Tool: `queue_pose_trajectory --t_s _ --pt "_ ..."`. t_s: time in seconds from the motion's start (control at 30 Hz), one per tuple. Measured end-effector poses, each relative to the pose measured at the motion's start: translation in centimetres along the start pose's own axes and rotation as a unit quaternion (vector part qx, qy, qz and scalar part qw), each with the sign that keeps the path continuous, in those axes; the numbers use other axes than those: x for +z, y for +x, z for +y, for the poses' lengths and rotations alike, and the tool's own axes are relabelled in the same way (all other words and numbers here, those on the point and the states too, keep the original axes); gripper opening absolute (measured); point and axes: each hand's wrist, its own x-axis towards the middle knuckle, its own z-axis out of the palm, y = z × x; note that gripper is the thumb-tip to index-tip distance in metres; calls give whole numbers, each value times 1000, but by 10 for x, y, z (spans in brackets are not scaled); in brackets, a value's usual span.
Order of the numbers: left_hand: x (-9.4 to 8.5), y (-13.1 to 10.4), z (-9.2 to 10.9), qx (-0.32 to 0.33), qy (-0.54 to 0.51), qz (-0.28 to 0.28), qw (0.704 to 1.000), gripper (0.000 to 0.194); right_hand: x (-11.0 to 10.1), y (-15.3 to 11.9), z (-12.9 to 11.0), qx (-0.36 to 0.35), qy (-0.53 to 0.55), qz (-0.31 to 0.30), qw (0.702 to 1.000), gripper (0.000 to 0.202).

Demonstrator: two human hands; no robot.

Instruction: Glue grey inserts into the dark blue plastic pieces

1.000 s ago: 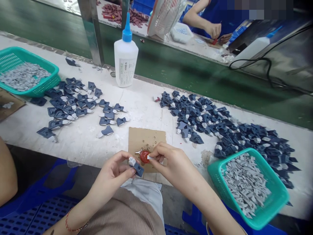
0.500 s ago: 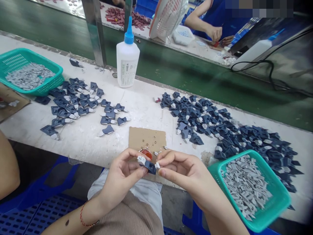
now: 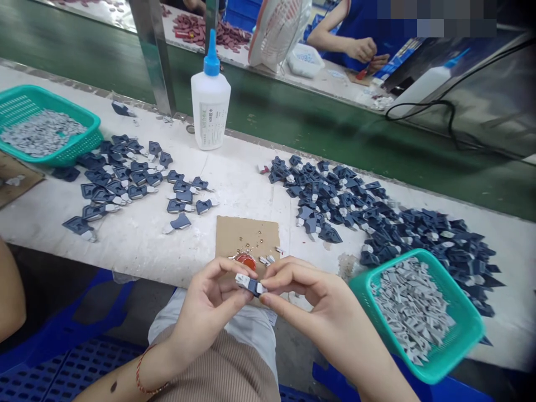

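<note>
Between my two hands is a dark blue plastic part point(image 3: 253, 286) with a light grey piece at its left end. My left hand point(image 3: 211, 301) pinches it by that end. A small light grey plastic piece point(image 3: 260, 288) sits against the right end, and my right hand point(image 3: 304, 287) pinches it between thumb and forefinger. Just beyond my fingers, a cardboard sheet point(image 3: 247, 231) lies on the table with a red round patch point(image 3: 245, 260) and shiny drops on it. Several small grey pieces point(image 3: 267, 259) rest at its right edge.
A white glue bottle point(image 3: 210, 106) with a blue nozzle stands behind. Blue parts lie in a left group point(image 3: 140, 176) and a large right pile point(image 3: 335, 190). Green baskets of grey pieces stand right point(image 3: 469, 357) and left point(image 3: 90, 137). Across the table, a person's hands point(image 3: 364, 51) work near a fan point(image 3: 278, 33).
The small grey piece in my right hand has come up against the blue part's right end, and my hands are closer together. The view has shifted slightly.
</note>
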Motion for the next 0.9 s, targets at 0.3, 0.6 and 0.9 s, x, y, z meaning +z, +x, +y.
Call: queue_pose_trajectory --t_s 0.3,0.6,0.9 --pt "-2 -4 -1 13 40 -51 998 10 3 -4 8 69 100 -13 993 12" --pt "0 2 -7 -33 37 -93 994 20 18 -20 24 55 208 61 975 26" --pt "-8 7 6 -53 107 27 993 43 -24 -62 63 41 28 246 968 13"
